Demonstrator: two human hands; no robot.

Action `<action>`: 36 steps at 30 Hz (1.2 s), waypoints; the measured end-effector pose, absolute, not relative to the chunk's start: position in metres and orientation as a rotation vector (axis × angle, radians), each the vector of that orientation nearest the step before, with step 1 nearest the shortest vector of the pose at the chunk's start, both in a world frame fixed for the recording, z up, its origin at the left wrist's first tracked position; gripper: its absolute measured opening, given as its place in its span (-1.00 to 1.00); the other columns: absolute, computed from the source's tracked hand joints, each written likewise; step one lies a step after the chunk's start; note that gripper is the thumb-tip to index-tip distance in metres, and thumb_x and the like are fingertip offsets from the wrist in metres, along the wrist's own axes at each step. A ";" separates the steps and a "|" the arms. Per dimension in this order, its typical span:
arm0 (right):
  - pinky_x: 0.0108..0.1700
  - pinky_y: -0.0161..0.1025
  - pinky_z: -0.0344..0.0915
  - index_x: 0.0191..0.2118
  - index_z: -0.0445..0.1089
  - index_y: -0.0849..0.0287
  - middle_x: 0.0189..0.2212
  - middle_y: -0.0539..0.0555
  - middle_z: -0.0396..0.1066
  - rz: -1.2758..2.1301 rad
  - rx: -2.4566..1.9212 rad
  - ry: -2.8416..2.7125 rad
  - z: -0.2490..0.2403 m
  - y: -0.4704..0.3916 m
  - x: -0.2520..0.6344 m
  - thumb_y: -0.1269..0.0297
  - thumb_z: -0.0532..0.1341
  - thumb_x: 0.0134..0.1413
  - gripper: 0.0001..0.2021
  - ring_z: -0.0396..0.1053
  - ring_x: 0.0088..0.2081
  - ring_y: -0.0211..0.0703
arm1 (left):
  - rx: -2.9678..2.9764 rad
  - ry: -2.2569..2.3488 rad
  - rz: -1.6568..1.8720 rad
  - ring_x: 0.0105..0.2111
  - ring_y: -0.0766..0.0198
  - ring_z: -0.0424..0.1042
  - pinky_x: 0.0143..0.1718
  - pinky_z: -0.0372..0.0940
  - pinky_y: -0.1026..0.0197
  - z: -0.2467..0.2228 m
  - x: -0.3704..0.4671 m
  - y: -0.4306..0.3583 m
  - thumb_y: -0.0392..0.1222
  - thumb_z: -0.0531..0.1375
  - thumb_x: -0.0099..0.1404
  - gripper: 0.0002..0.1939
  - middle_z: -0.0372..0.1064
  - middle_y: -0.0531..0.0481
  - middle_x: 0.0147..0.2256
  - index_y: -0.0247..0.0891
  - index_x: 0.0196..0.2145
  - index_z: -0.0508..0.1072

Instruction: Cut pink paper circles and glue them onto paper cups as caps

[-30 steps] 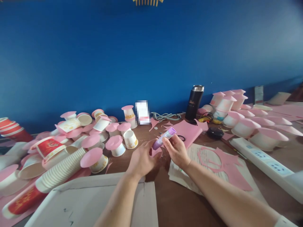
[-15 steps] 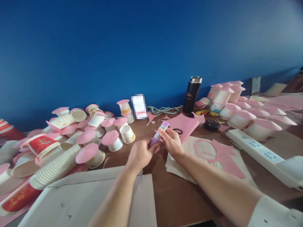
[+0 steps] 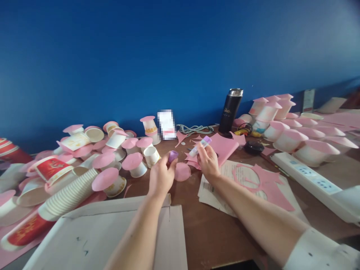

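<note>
My left hand (image 3: 163, 174) is closed around a small purple cap (image 3: 172, 155), held above the brown table. In my right hand (image 3: 208, 161) is a glue stick (image 3: 200, 146) with a clear, labelled barrel and a purple base, tilted up to the right. Cap and glue stick are apart. Between my hands a pink paper disc (image 3: 182, 172) lies flat on the table. Left of my left hand stand paper cups, one of them plain-topped (image 3: 152, 156), another with a pink disc (image 3: 132, 162) on it.
Many disc-topped cups and a long cup stack (image 3: 67, 193) fill the left. A cardboard sheet (image 3: 112, 232) lies in front. On the right are pink paper scraps (image 3: 270, 183), a power strip (image 3: 312, 180), a black flask (image 3: 231, 110) and more cups (image 3: 289, 139).
My hands have moved apart, and the cap has come off the glue stick. The left hand went left with the cap, the right hand right with the stick. The pink disc now shows between them.
</note>
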State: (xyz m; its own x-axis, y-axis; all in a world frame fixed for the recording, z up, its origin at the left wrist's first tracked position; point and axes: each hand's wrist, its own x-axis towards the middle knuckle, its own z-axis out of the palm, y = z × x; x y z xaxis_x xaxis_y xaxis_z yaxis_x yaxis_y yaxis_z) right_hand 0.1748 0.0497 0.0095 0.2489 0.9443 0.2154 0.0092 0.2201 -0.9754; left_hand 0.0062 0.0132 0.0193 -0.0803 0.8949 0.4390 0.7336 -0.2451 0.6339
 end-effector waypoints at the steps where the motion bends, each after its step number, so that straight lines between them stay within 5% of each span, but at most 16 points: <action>1: -0.53 -0.30 0.14 -0.48 0.23 0.11 -0.67 -0.06 0.21 0.887 -1.125 -1.123 0.007 0.050 0.172 -0.14 0.10 0.09 -0.61 0.18 -0.59 -0.25 | 1.977 1.818 1.240 -0.29 0.13 0.45 -0.28 0.22 0.22 0.016 0.003 0.017 -0.08 0.14 0.28 -0.68 0.50 -0.12 -0.30 -0.24 -0.05 0.45; 6: -0.58 -0.34 0.09 -0.49 0.21 0.12 -0.70 -0.12 0.14 0.969 -1.072 -1.111 0.002 0.047 0.172 -0.12 0.17 0.06 -0.61 0.10 -0.65 -0.33 | 2.008 1.830 1.173 -0.16 0.12 0.47 -0.13 0.30 0.14 0.010 -0.003 0.021 -0.22 0.08 0.32 -0.53 0.49 -0.15 -0.14 -0.30 0.18 0.23; 12: -0.58 -0.38 0.09 -0.40 0.30 0.16 -0.62 -0.08 0.28 1.265 -1.003 -1.185 0.018 0.038 0.183 -0.11 0.23 0.01 -0.62 0.22 -0.60 -0.34 | 2.364 1.823 0.693 -0.12 0.08 0.40 -0.10 0.27 0.13 0.018 0.001 0.010 -0.22 0.18 0.24 -0.76 0.45 -0.13 -0.14 -0.23 -0.13 0.49; 17: -0.59 -0.41 0.08 -0.45 0.32 0.21 -0.64 -0.09 0.24 1.564 -1.039 -1.195 0.032 0.041 0.191 -0.04 0.32 -0.07 -0.62 0.16 -0.62 -0.41 | 2.401 1.735 0.365 -0.23 0.14 0.38 -0.21 0.24 0.17 0.016 0.001 0.010 -0.14 0.20 0.21 -0.85 0.39 -0.11 -0.27 -0.26 -0.44 0.46; 36: -0.51 -0.32 0.20 -0.50 0.30 0.16 -0.66 -0.12 0.18 1.747 -0.989 -1.111 0.025 0.046 0.194 0.01 0.37 -0.11 -0.65 0.07 -0.64 -0.40 | 2.350 1.707 0.412 -0.23 0.16 0.33 -0.18 0.18 0.17 0.013 0.000 0.011 -0.03 0.17 0.23 -0.76 0.37 -0.09 -0.28 -0.25 -0.46 0.42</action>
State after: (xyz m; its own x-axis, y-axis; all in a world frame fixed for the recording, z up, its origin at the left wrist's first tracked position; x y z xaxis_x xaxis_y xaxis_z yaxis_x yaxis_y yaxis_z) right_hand 0.1941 0.0458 0.0255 -0.3533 0.9174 -0.1830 -0.2234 -0.2728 -0.9358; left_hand 0.0004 0.0111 0.0134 0.2911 0.9512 0.1026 0.8931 -0.3086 0.3272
